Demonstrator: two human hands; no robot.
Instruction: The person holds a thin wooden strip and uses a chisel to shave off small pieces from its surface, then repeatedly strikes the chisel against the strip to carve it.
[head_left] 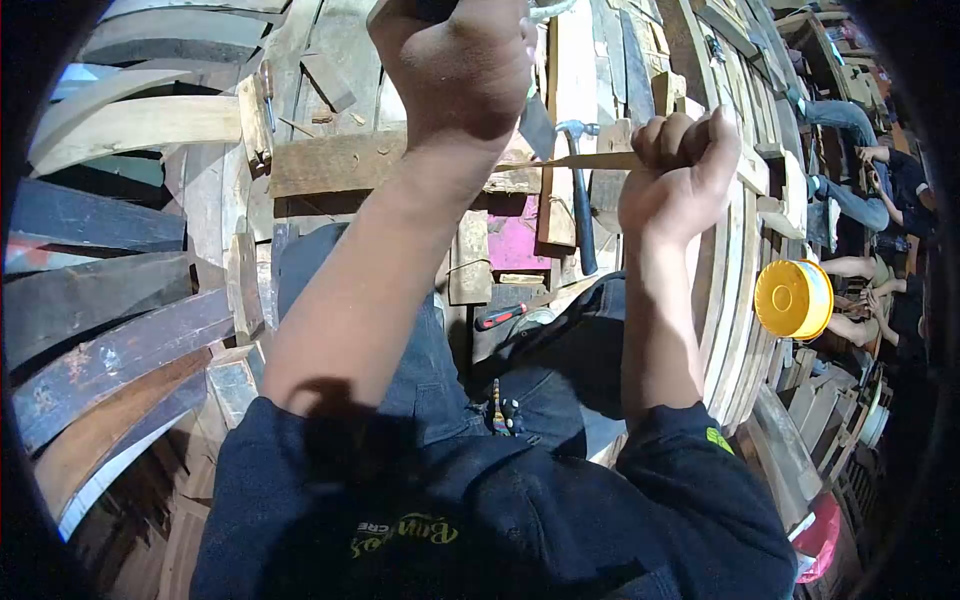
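Observation:
My left hand (455,70) is raised at the top of the view, its fingers closed round a tool mostly hidden by the fist. A grey metal blade (537,126) shows below that hand, close to a thin wooden strip (590,161). My right hand (682,175) is wrapped round the strip's right end; its narrow end points left over a thick wooden block (335,165). Just left of my right hand lies a claw hammer (582,200) with a dark handle. A red-and-black handled tool (500,317) rests between my legs.
Curved wooden pieces (95,215) are stacked along the left. Long slats (728,260) run down the right side. A yellow round container (793,300) stands beyond them, with other people (880,200) seated at the far right. A pink surface (518,240) shows between wood pieces.

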